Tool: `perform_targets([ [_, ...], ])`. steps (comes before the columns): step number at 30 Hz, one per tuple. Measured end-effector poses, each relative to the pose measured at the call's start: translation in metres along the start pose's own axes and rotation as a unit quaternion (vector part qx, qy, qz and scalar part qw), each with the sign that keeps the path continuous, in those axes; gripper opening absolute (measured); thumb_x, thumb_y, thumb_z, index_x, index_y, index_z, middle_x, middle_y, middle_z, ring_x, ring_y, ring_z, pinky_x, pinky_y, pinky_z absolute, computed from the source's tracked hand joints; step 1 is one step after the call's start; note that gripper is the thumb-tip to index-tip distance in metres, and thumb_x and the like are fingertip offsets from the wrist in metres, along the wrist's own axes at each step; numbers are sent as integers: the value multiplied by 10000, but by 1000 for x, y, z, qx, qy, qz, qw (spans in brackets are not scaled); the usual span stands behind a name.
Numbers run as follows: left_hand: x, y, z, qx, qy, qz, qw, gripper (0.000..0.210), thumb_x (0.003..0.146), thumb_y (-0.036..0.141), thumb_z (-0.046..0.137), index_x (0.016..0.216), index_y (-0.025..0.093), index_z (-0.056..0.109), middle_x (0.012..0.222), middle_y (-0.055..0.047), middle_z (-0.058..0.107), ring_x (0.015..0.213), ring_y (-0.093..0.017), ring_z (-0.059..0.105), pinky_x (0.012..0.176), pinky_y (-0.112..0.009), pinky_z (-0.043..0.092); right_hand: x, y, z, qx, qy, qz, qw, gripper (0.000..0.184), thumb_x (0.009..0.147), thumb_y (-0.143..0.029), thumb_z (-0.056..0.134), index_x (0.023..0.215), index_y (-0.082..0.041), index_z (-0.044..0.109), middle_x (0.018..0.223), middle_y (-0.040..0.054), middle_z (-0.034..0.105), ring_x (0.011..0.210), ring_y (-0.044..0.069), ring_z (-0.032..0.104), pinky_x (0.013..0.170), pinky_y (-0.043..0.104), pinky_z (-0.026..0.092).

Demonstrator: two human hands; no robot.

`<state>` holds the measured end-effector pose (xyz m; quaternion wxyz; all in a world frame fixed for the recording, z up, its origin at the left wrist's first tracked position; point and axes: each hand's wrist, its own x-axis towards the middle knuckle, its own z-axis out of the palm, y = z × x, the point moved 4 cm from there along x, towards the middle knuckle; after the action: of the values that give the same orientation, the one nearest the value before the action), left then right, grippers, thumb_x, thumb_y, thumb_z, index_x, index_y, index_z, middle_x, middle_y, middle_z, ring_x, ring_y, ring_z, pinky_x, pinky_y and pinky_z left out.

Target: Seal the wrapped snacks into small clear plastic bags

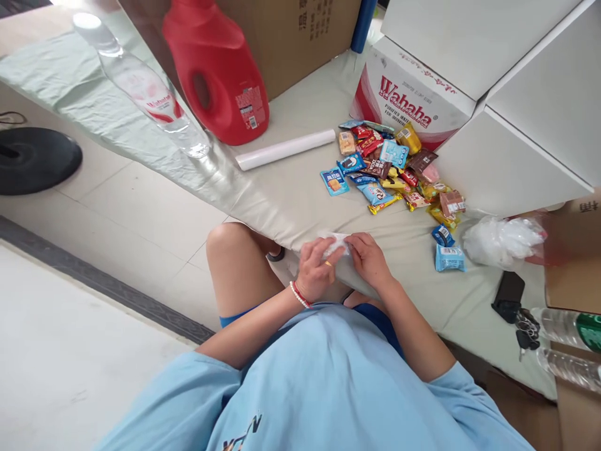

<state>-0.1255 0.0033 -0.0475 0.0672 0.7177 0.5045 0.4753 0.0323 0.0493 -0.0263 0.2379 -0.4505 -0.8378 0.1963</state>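
Note:
Over the table's front edge, close to my body, my left hand [315, 270] and my right hand [370, 259] both pinch a small piece of thin, whitish clear plastic [339, 243]. It looks like a plastic bag, but its full shape is hidden by my fingers. A loose pile of wrapped snacks [385, 166] in blue, red, yellow and brown packets lies beyond my right hand. Closer on the right are a light-blue snack packet [449, 258] and a bunched heap of clear plastic bags [500, 241].
A white roll [286, 149] lies behind my hands. Further left stand a red detergent jug [220, 81] and a water bottle [150, 94]. A Wahaba-style printed carton [408, 94] backs the snacks. At right are a black device [509, 291], keys [526, 332] and clear bottles [563, 326].

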Motion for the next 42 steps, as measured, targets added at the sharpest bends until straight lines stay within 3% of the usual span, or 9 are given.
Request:
perform_targets([
  [3, 11, -12, -3, 57, -72, -64, 994, 308, 975, 203, 516, 1204, 223, 721, 1227, -135, 703, 1157, -291, 607, 988, -495, 473, -2, 4, 1, 14, 10, 5, 1000, 311, 977, -132, 450, 1172, -196, 683, 1133, 120, 672, 1052, 251, 603, 944, 410, 522],
  [13, 33, 28, 21, 41, -165, 56, 984, 286, 991, 112, 442, 1052, 165, 716, 1115, -128, 719, 1107, -247, 639, 972, -429, 518, -3, 6, 0, 67, 55, 47, 995, 295, 919, -104, 485, 1103, -201, 694, 1070, 93, 693, 1019, 226, 643, 917, 357, 538],
  [18, 34, 18, -2, 35, -86, -64, 994, 352, 964, 238, 545, 1305, 180, 614, 1357, -159, 566, 1252, -270, 548, 1058, -452, 480, -4, 10, 1, 87, 56, 68, 992, 286, 928, -125, 491, 1113, -202, 694, 1075, 92, 692, 1003, 224, 649, 912, 365, 538],
  [21, 25, -5, -26, 104, -19, -182, 978, 829, 798, 468, 776, 1493, 165, 442, 1355, -193, 523, 1284, -357, 488, 1094, -558, 413, -4, 13, 3, 86, 55, 71, 992, 275, 934, -137, 502, 1116, -202, 698, 1093, 97, 692, 1023, 228, 647, 931, 373, 531],
  [24, 15, -27, -35, 111, -63, -280, 951, 1119, 673, 559, 849, 1565, 131, 327, 1184, -149, 589, 1105, -325, 573, 951, -492, 502, -4, 15, 4, 84, 47, 74, 993, 280, 926, -134, 509, 1122, -202, 698, 1097, 97, 689, 1024, 229, 646, 928, 371, 529],
  [26, 15, -33, -33, 70, -125, -302, 943, 850, 766, 526, 784, 1471, 154, 487, 959, -55, 625, 876, -235, 613, 798, -369, 524, -3, 16, 4, 81, 42, 73, 993, 281, 925, -134, 509, 1121, -201, 698, 1099, 98, 687, 1024, 230, 644, 926, 370, 528],
  [30, 32, -16, -26, 56, -158, -228, 959, 220, 952, 318, 561, 978, 191, 739, 766, -19, 624, 720, -169, 589, 695, -291, 464, -2, 14, 3, 77, 34, 68, 994, 290, 914, -118, 508, 1118, -203, 698, 1102, 93, 686, 1026, 226, 638, 926, 360, 524],
  [35, 46, 21, 5, 148, -242, -44, 958, 233, 929, 152, 491, 801, 187, 683, 855, -98, 651, 875, -246, 603, 765, -359, 492, -1, 9, 3, 64, 38, 59, 996, 300, 925, -113, 472, 1101, -198, 700, 1070, 99, 691, 1026, 238, 629, 925, 378, 526],
  [42, 36, 13, 7, 54, -249, -49, 966, 462, 700, 80, 523, 1150, 131, 612, 1072, -153, 669, 1014, -300, 625, 910, -457, 537, -7, 6, -9, 151, 132, 120, 972, 229, 983, -261, 516, 1135, -231, 685, 1089, 68, 686, 936, 200, 658, 834, 343, 563],
])
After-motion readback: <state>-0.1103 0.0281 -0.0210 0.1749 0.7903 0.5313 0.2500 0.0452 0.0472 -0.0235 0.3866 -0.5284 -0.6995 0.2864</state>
